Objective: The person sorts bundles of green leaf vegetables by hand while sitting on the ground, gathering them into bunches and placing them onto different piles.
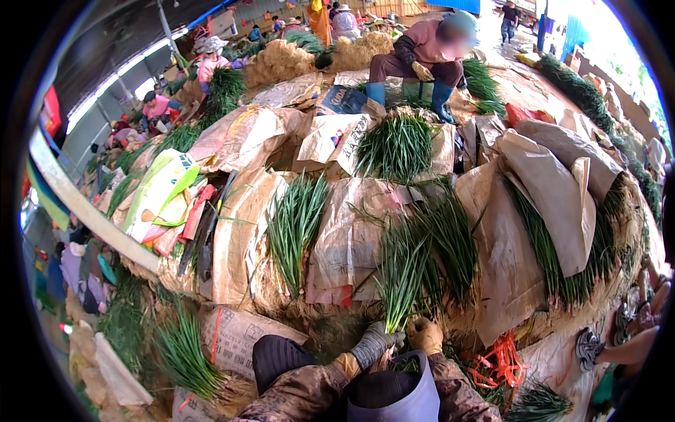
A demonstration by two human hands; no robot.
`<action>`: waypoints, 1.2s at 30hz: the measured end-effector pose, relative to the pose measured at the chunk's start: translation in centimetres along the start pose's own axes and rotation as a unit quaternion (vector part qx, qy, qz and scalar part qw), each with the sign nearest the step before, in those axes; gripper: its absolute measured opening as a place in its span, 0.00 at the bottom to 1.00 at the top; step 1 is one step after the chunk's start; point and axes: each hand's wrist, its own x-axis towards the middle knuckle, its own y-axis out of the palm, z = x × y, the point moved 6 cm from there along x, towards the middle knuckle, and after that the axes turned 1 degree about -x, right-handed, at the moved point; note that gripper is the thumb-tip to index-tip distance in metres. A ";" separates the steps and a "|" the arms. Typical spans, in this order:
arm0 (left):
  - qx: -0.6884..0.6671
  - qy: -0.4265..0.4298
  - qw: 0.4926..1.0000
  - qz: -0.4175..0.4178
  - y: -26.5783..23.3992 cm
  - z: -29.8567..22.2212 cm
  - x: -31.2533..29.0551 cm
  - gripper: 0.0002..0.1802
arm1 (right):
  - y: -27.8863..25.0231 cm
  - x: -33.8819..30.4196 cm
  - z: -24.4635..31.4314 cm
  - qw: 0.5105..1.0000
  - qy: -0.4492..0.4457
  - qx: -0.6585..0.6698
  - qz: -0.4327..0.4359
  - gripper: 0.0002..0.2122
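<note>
Our grey-gloved left hand (374, 342) and tan-gloved right hand (425, 334) clasp the root end of a light, floppy bunch of long green chives (402, 278); we judge this base the firmest hold.

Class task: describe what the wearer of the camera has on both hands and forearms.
The left hand wears a grey knitted glove with a tan cuff; the right hand wears a tan-yellow glove. Both forearms are covered by brown, mottled camouflage-patterned sleeves.

A grey knitted glove covers the left hand (375, 342), a tan-yellow glove the right hand (426, 334). Between them stands a bunch of bright green chive stalks (402, 281). The sleeves (302, 394) are mottled brown camouflage. Crumpled brown paper sacks (351, 232) carry faded red print. Orange plastic ties (496, 359) lie at the sacks' lower right edge.
</note>
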 end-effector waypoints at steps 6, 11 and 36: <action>-0.042 0.086 0.995 -0.003 -1.0 -1.7 1.4 0.10 | 2.4 -2.8 -8.9 0.988 -0.022 -0.136 0.071 0.12; -0.093 0.087 0.991 -0.034 -0.8 -2.9 0.6 0.09 | -4.1 -0.1 -3.7 0.952 -0.090 -0.214 -0.198 0.39; -0.251 0.128 0.957 -0.072 -1.7 -4.4 0.7 0.08 | 5.5 -1.9 -0.8 0.941 -0.124 -0.192 0.252 0.10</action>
